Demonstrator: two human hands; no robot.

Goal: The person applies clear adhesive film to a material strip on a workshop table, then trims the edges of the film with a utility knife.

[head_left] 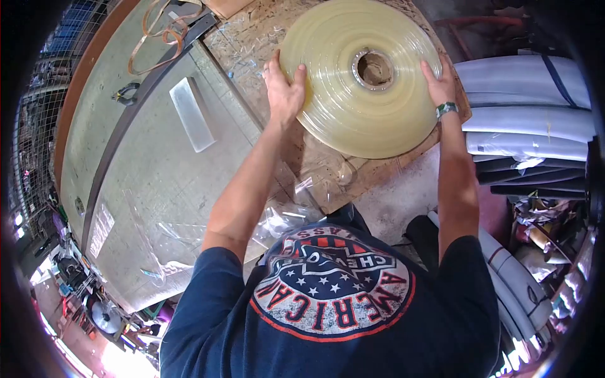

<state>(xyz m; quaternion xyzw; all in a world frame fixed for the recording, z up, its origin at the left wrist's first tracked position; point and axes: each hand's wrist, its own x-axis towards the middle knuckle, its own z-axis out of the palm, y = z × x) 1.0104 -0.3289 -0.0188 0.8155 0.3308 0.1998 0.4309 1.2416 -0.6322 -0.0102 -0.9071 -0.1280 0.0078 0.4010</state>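
Observation:
A large roll of clear yellowish plastic film (334,120) lies flat on a wooden board, its cardboard core (374,68) facing up. My left hand (284,88) grips the roll's left edge, thumb on top and fingers at the outer side. On the opposite edge, my right hand (440,83) holds the roll the same way, with a patterned band on that wrist. The undersides of both hands' fingers are partly hidden by the roll.
Left of the board is a grey tabletop (145,170) with a clear flat strip (192,113), pliers (127,94), a looped orange strap (167,38) and plastic scraps (170,252). Wrapped white rolls (523,113) are stacked at right. The wooden board (321,170) carries small plastic bits.

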